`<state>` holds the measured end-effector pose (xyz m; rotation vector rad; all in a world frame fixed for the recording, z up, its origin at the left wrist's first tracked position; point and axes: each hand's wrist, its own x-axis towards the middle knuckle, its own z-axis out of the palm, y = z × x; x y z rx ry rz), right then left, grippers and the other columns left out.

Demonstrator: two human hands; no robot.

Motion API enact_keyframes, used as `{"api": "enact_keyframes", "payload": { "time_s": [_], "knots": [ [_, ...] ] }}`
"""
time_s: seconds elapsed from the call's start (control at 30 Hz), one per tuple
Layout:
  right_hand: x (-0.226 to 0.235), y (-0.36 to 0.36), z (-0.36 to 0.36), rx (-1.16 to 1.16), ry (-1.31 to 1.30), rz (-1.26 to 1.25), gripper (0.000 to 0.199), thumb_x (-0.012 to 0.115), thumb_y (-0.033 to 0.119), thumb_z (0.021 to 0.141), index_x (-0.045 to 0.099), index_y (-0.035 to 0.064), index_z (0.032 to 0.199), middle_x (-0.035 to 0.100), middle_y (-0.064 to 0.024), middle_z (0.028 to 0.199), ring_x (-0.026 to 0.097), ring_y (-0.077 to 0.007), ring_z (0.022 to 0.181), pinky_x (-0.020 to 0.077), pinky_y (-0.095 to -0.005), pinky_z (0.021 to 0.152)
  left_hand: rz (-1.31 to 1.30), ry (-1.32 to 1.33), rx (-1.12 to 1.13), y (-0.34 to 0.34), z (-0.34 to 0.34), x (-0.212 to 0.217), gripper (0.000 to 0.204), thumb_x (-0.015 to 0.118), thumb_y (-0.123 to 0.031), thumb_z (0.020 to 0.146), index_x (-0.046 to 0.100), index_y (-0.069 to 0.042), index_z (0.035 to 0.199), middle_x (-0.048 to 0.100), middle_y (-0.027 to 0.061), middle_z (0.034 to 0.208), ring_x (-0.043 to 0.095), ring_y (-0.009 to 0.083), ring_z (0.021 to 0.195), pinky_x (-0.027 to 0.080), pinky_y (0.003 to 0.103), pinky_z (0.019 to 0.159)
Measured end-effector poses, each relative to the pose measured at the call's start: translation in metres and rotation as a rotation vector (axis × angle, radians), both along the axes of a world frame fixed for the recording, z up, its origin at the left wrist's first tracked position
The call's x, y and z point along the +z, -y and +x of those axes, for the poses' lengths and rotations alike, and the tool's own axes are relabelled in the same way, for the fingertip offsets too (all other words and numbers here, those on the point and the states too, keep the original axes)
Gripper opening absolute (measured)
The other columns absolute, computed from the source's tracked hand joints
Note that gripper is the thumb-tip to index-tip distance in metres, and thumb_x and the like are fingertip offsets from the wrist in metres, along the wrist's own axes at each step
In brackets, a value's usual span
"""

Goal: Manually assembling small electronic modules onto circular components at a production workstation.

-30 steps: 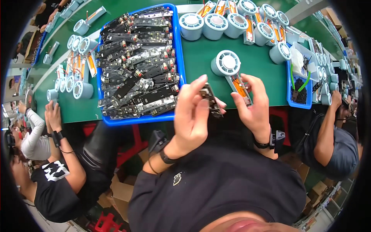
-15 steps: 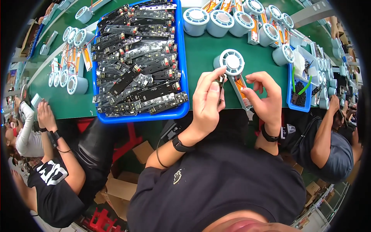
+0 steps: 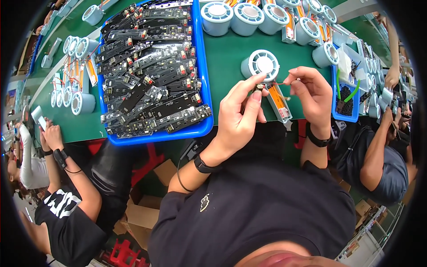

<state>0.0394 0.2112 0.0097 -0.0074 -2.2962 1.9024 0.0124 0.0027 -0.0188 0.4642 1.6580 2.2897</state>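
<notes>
In front of me on the green table lies a light-blue fan unit with a round slotted head (image 3: pixel 261 60) and a handle holding an orange battery (image 3: pixel 277 99). My left hand (image 3: pixel 238 113) pinches a small dark circuit board (image 3: pixel 259 87) just below the fan head; the fingers cover most of it. My right hand (image 3: pixel 315 95) is closed, thumb against fingertips, on the end of a thin red wire (image 3: pixel 281 83) that runs from beside the fan head. A tiny pale piece, perhaps its plug, shows at those fingertips.
To the left stands a blue tray (image 3: pixel 203 89) heaped with dark circuit boards. Several more fan units (image 3: pixel 247 18) line the far side. At right sits a blue bin (image 3: pixel 353 116) with small black parts and green-handled tweezers (image 3: pixel 352 99). Co-workers sit on both sides.
My right hand has gone from spread fingers to a pinch on the red wire. My left hand still holds the board. The view has shifted slightly.
</notes>
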Motion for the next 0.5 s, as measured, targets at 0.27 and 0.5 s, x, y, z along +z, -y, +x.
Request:
{"api": "enact_keyframes", "payload": {
  "time_s": [0.27,0.5],
  "knots": [
    [0.008,-0.016,-0.011,0.372,-0.248,0.496,0.038,0.075,-0.011,0.080,0.071,-0.0007,0.117,0.061,-0.0096,0.094,0.059,-0.0180,0.082,0.0486,-0.0308,0.075,0.033,0.128,-0.045,0.008,-0.002,0.003,0.036,0.044,-0.017,0.112,0.052,-0.003,0.145,0.065,0.0094,0.101,0.059,0.0085,0.056,0.041,0.019,0.047],
    [-0.003,0.011,-0.011,0.230,-0.269,0.396,0.037,0.080,-0.012,0.075,0.073,-0.0001,0.110,0.067,-0.0093,0.091,0.066,-0.0167,0.080,0.0504,-0.0272,0.067,0.106,0.155,-0.054,0.007,-0.008,-0.001,0.038,0.041,-0.021,0.113,0.053,-0.003,0.144,0.066,0.0091,0.102,0.059,0.0084,0.064,0.043,0.020,0.051]
  ]
}}
